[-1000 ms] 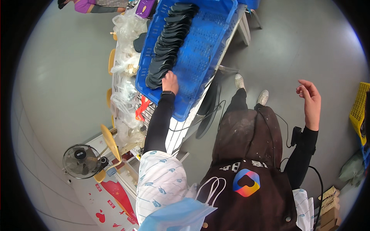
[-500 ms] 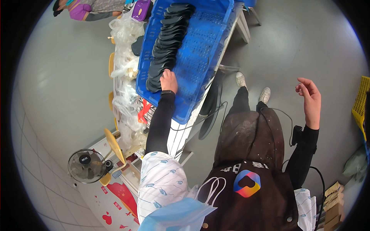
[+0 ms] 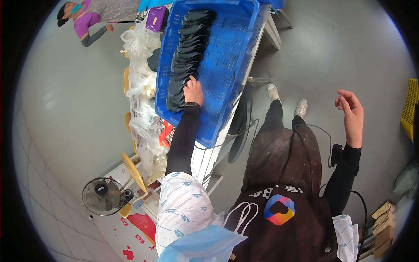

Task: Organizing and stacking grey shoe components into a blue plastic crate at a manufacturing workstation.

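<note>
Black curved pieces (image 3: 188,52) stand packed in one long row inside a blue crate (image 3: 229,46), along its left long edge, from near its far end down to its near left corner. They overlap closely, one behind another. The right side of the crate shows its slotted bottom. The crate sits on a white worktop (image 3: 204,159), close to the worktop's right edge.

My left grip (image 3: 193,92) is at the near part of the row, on its right side, fingers bent and touching the pieces. I cannot tell whether it is closed on one of them, as the fingertips are partly hidden. A dark watch (image 3: 191,104) sits on that wrist. My right grip (image 3: 352,115) is empty, fingers loosely curled with the thumb a little apart; it hangs well apart from the crate, off the worktop's right edge, over the grey floor (image 3: 327,56).

Clear plastic bags (image 3: 142,48) lie along the worktop's left edge, with something red (image 3: 166,133) by the crate's near left corner and a purple box (image 3: 156,18) near its far left corner. Yellow chairs (image 3: 135,174) line that edge. Well beyond stands a co-worker (image 3: 89,21) in purple.
</note>
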Demonstrator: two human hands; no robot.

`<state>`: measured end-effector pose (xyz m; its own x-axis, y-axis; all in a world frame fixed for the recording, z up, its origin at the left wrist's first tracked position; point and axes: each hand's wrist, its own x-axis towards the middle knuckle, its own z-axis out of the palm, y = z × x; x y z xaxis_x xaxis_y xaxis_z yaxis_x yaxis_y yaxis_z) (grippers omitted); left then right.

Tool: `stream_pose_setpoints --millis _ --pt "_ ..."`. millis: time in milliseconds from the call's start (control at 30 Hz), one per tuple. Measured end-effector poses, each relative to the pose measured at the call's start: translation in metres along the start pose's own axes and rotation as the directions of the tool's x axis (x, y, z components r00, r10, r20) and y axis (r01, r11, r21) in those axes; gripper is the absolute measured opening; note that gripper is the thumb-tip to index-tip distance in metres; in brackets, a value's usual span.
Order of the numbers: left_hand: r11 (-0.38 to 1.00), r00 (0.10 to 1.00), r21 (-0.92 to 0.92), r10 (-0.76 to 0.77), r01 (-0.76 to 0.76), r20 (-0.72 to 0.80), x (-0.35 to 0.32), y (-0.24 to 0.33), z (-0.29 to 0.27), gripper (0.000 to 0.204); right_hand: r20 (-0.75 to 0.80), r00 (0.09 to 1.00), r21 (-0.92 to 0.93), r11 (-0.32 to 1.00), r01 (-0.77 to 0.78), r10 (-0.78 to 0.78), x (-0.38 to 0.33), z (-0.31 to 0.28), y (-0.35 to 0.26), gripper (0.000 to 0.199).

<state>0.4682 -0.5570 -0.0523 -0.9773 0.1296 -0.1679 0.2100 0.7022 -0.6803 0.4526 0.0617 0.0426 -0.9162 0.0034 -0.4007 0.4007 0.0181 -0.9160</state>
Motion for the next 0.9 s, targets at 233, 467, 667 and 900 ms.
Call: stream_pose_setpoints --millis 233,467,667,900 --pt "0.999 1.0 0.042 -0.015 0.015 0.006 0.012 0.004 0.0 0.03 -0.012 1.0 0.006 1.0 -0.006 0.006 0.0 0.004 0.002 0.022" --pt "0.993 0.997 0.091 0.081 -0.082 0.012 0.025 0.005 -0.006 0.031 -0.036 0.998 0.032 0.999 -0.041 0.042 0.004 0.01 0.01 0.021" --pt "0.988 0.996 0.15 0.019 -0.032 0.087 0.036 0.016 -0.004 0.032 -0.066 0.997 0.039 0.998 -0.046 0.049 0.009 0.02 0.011 0.021" --pt "0.984 0.997 0.169 0.04 -0.051 0.065 0.042 0.018 0.006 0.034 -0.102 0.99 -0.015 0.995 -0.099 0.097 0.013 0.021 0.012 0.025"
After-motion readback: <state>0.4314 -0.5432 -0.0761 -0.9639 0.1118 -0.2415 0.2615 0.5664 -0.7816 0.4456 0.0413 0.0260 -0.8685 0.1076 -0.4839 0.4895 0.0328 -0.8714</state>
